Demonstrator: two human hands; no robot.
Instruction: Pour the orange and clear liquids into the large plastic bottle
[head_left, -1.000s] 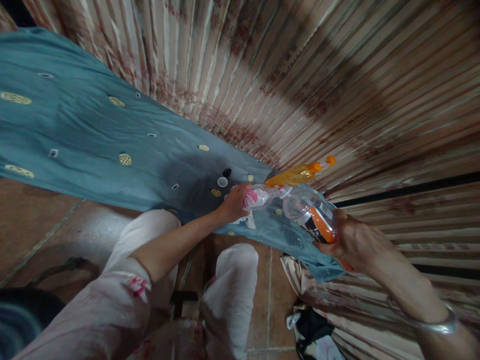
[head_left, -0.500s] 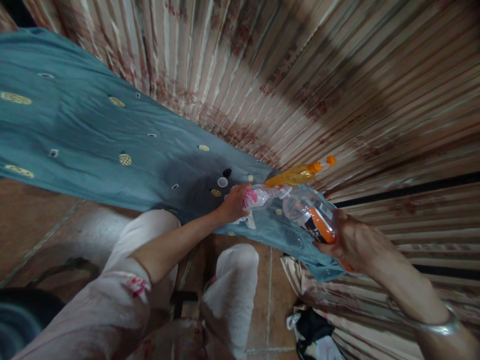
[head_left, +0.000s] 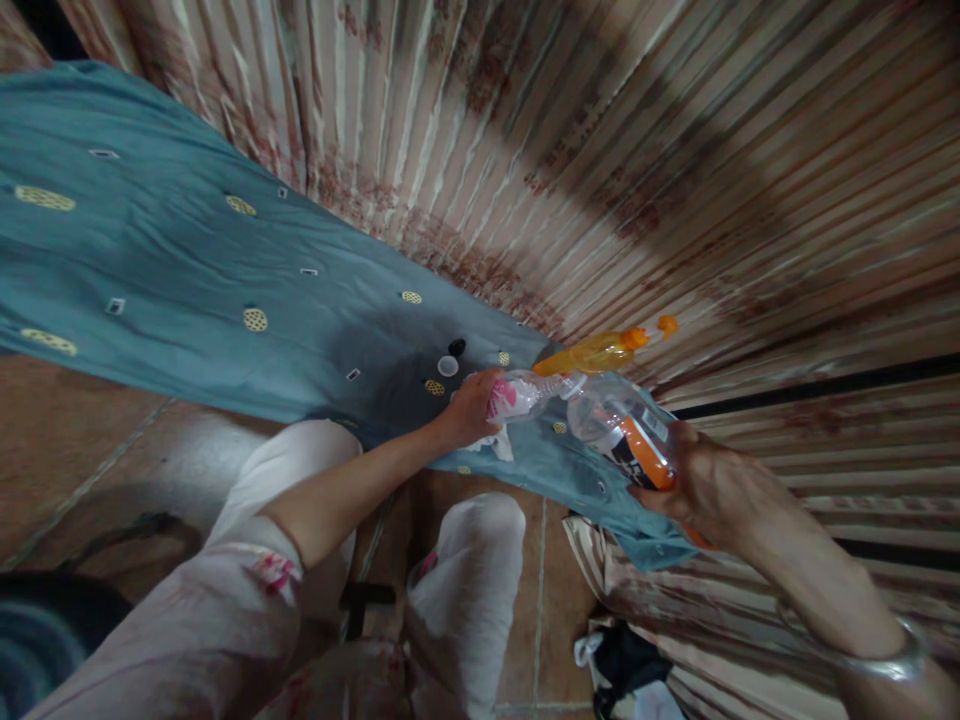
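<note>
Nothing has shifted since a second ago — left hand (head_left: 471,408) closed on small pink-labelled bottle (head_left: 521,393), right hand (head_left: 701,487) gripping large tilted bottle (head_left: 622,432), mouths meeting above teal cloth (head_left: 225,290) — pouring apparently steady.

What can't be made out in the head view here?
- Clear bottle: base hidden by the right hand; label print too small and blurred.
- Small pink-labelled bottle: lower end covered by the left hand.
- Whether the two bottle mouths touch: too blurred to tell.
- Two caps on the blue cloth: too small to match to bottles.
</note>
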